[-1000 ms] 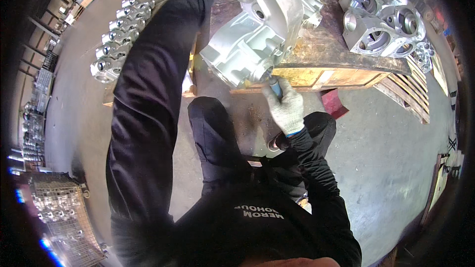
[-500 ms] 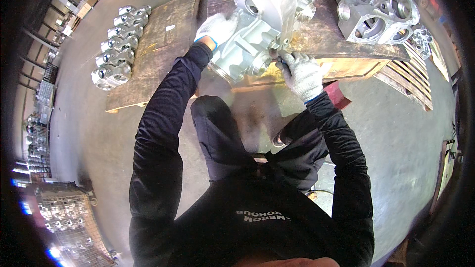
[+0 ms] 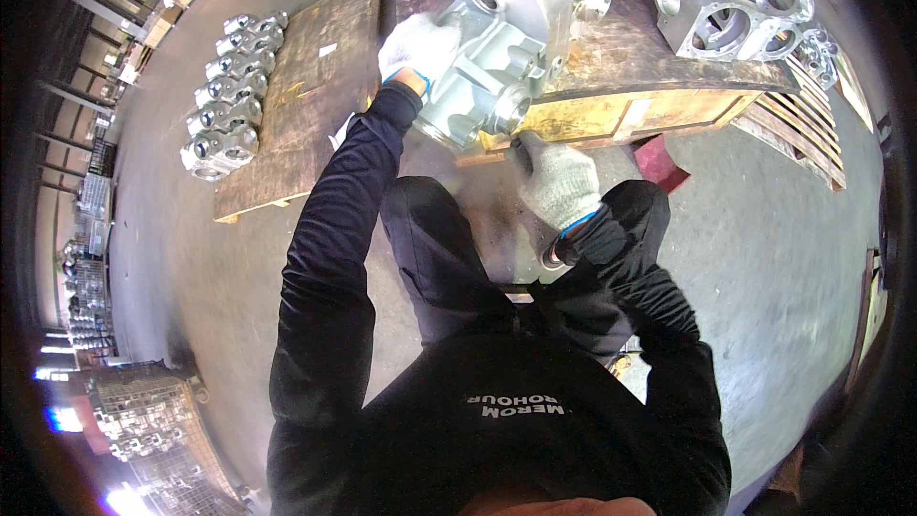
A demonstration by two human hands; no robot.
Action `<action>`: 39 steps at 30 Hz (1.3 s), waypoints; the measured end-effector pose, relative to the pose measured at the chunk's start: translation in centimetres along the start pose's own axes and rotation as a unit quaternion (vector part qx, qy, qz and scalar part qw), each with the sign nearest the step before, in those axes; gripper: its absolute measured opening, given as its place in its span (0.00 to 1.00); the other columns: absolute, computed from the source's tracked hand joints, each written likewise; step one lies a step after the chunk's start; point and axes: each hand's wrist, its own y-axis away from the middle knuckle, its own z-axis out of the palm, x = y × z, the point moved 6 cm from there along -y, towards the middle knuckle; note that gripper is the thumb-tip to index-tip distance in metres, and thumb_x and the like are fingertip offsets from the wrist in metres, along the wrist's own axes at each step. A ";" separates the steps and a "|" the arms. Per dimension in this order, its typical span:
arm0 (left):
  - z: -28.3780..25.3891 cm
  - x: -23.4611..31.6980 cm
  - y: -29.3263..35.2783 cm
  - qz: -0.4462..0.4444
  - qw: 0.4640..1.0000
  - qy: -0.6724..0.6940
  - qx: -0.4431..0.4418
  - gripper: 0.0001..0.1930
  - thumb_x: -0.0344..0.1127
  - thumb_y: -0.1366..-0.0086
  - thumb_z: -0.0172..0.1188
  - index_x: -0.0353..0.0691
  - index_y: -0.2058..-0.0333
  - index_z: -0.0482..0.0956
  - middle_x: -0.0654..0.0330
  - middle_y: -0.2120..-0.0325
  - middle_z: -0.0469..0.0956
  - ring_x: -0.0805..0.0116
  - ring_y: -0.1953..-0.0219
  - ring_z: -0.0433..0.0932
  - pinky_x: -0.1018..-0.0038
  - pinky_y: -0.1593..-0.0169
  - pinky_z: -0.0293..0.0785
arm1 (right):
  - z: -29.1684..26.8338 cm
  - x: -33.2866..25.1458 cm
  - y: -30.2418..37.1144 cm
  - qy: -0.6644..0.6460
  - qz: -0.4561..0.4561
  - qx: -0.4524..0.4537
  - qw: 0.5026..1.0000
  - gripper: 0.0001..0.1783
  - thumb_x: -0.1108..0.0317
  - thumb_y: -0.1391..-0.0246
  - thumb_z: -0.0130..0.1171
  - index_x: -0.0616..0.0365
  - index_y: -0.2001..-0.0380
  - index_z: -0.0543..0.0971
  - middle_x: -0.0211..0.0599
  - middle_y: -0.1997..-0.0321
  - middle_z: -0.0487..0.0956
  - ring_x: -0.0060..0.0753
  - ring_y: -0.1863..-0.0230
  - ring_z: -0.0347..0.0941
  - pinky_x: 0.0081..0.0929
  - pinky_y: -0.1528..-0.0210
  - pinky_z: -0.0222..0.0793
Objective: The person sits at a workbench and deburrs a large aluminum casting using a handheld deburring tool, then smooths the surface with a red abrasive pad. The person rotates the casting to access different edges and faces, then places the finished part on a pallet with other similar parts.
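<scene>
A large silver metal casting point(image 3: 482, 76), with bores and ribs, rests at the near edge of the wooden work table point(image 3: 611, 57). My left hand point(image 3: 418, 46), in a white knit glove, grips the casting's left side, the fingers partly hidden against it. Below the casting's round boss point(image 3: 511, 107), and apart from it, is my gloved right hand point(image 3: 559, 180). Its fingers are curled closed, with a dark shape at the fingertips that is too blurred to name.
Several similar castings point(image 3: 731, 5) stand at the table's right. On a lower wooden board point(image 3: 315, 76) to the left, more small castings point(image 3: 224, 148) form a row. A red object point(image 3: 659, 164) sits below the table's front, and a slatted pallet point(image 3: 793, 124) lies beyond it.
My right hand has moved down and left, away from the casting's boss, and has turned. My left hand stays on the casting. The whole view has shifted slightly.
</scene>
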 end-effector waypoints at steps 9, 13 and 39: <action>-0.5 0.1 0.0 -0.033 0.998 0.049 -0.037 0.26 0.56 0.36 0.55 0.37 0.56 0.86 0.40 0.58 0.83 0.40 0.51 0.81 0.54 0.46 0.76 | -6.9 0.4 -7.6 0.098 -0.091 -0.073 0.988 0.17 0.48 0.41 0.63 0.45 0.58 0.89 0.45 0.67 0.85 0.50 0.63 0.84 0.39 0.61 0.78; -0.3 -0.2 0.0 0.007 0.999 0.035 -0.024 0.25 0.53 0.35 0.56 0.35 0.57 0.85 0.39 0.59 0.83 0.40 0.53 0.81 0.55 0.48 0.77 | -4.8 5.3 -7.4 -0.036 -0.019 -0.095 0.995 0.22 0.45 0.41 0.62 0.43 0.51 0.87 0.52 0.65 0.85 0.53 0.59 0.84 0.40 0.55 0.78; -0.7 0.4 -1.8 0.091 0.960 0.203 -0.170 0.26 0.52 0.29 0.60 0.29 0.52 0.83 0.43 0.57 0.85 0.52 0.55 0.83 0.65 0.49 0.76 | -1.7 10.5 -0.4 0.142 0.035 0.091 0.985 0.16 0.52 0.36 0.59 0.45 0.51 0.82 0.42 0.60 0.82 0.51 0.59 0.81 0.55 0.45 0.69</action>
